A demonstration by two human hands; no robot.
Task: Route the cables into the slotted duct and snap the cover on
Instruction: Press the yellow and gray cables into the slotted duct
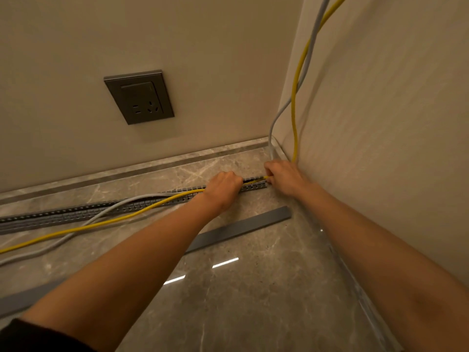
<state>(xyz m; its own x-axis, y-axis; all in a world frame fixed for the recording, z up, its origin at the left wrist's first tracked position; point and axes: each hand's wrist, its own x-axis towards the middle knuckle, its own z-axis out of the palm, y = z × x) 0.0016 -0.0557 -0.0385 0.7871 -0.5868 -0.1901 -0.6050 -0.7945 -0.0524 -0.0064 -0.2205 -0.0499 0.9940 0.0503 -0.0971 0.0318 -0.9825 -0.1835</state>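
Nearest me, the flat grey plastic cover strip (241, 231) lies loose on the polished grey-brown marble floor (253, 288). Beyond it, my left hand (223, 190) curls down around the round yellow cable (101, 223) at the long grey slotted plastic duct (76, 212), which runs left to right. My right hand (283, 177) pinches the same cable at the duct's right end, by the corner. A pale grey cable (50, 247) trails left alongside. A dark grey wall socket (139, 97) sits farther up.
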